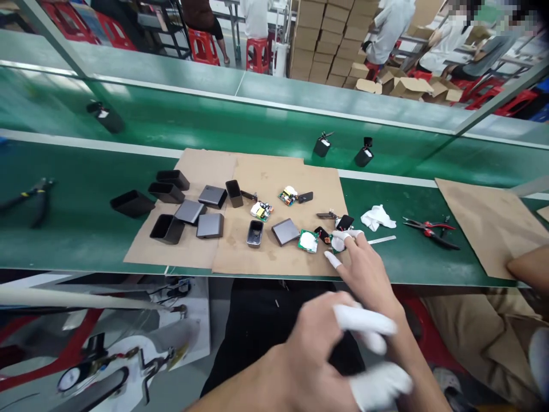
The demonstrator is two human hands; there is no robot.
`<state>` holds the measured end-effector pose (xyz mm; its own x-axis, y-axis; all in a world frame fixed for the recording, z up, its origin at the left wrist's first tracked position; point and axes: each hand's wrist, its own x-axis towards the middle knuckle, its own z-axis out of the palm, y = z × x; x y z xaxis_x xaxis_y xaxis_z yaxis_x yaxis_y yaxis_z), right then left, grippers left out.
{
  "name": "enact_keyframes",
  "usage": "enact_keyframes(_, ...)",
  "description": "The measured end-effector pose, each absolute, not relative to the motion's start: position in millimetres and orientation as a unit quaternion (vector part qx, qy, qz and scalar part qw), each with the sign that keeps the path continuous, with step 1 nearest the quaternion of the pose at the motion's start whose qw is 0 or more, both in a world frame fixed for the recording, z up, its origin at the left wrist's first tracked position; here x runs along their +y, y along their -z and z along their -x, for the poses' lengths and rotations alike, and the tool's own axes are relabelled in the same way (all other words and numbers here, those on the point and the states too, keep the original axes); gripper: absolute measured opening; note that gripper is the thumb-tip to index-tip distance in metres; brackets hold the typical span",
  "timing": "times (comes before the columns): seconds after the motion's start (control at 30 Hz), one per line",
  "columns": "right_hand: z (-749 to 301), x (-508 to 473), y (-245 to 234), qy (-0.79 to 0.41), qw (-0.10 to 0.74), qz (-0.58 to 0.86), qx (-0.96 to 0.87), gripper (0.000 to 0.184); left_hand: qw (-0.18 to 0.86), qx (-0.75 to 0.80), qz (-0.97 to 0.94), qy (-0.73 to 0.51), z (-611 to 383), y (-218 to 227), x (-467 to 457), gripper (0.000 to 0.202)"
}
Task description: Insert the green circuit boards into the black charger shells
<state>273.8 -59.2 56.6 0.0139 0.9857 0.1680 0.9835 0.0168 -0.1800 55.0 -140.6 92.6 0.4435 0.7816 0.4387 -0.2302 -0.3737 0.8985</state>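
Observation:
My right hand (364,263), in white finger cots, reaches over the near right corner of the cardboard. Its thumb and fingertips are around a small circuit board with a white round pad (337,244), partly hidden by the fingers. A black plastic piece (344,222) is just beyond the fingertips. Left of them lie another black piece (322,234) and a green circuit board (307,241). My left hand (338,343), blurred and close to the camera, hangs in front of the table edge. Its white-capped thumb and fingers are apart, with nothing seen between them.
Grey charger housings (285,232) and black casings (167,229) stand on the cardboard (244,257). Further boards (262,211) lie mid-sheet. To the right are a crumpled white cloth (378,218), a white strip (383,240) and red-handled pliers (431,229). Another person's arm (529,266) rests far right.

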Motion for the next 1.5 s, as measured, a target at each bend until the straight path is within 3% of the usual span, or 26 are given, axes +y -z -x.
enact_keyframes(0.07, -279, -56, -54, -0.063, 0.171, 0.701, -0.689, 0.034, 0.475, 0.282, -0.644, -0.529, -46, -77, -107, 0.038)
enact_keyframes(0.2, -294, -52, -56, -0.154, 0.197, 0.683, -0.687, 0.049, 0.467, 0.386, -0.623, -0.494, -20, -45, -103, 0.028)
enact_keyframes(0.3, -304, -52, -57, -0.184, 0.237, 0.692, -0.657, 0.043, 0.475, 0.432, -0.599, -0.478, -10, -31, -118, 0.018)
enact_keyframes(0.5, -305, -63, -48, -0.372, 0.537, 0.585, -0.481, 0.051, 0.543, 0.428, -0.561, -0.455, -32, -31, -112, 0.013)
enact_keyframes(0.6, -291, -71, -44, -0.382, 0.597, 0.533, -0.463, 0.048, 0.645, 0.417, -0.479, -0.425, -56, -43, -99, 0.029)
enact_keyframes(0.73, -267, -88, -44, -0.307, 0.61, 0.493, -0.54, 0.056, 0.751, 0.36, -0.338, -0.438, -81, -62, -82, 0.06)
enact_keyframes(0.9, -246, -107, -46, -0.22, 0.551, 0.481, -0.646, 0.053, 0.753, 0.361, -0.286, -0.469, -87, -72, -74, 0.058)
enact_keyframes(1.03, -235, -112, -52, -0.319, 0.62, 0.448, -0.559, 0.044, 0.734, 0.354, -0.298, -0.497, -79, -63, -78, 0.053)
enact_keyframes(1.1, -235, -110, -57, -0.398, 0.631, 0.443, -0.498, 0.053, 0.691, 0.357, -0.351, -0.522, -73, -57, -80, 0.054)
enact_keyframes(1.2, -239, -103, -61, -0.507, 0.545, 0.455, -0.488, 0.069, 0.615, 0.356, -0.45, -0.541, -63, -52, -83, 0.063)
enact_keyframes(1.27, -241, -98, -60, -0.56, 0.489, 0.444, -0.5, 0.064, 0.584, 0.35, -0.491, -0.543, -57, -53, -85, 0.068)
enact_keyframes(1.33, -238, -93, -57, -0.583, 0.48, 0.427, -0.497, 0.06, 0.565, 0.344, -0.519, -0.542, -51, -57, -87, 0.07)
enact_keyframes(1.5, -224, -82, -42, -0.534, 0.583, 0.439, -0.427, 0.068, 0.476, 0.38, -0.596, -0.523, -27, -59, -86, 0.076)
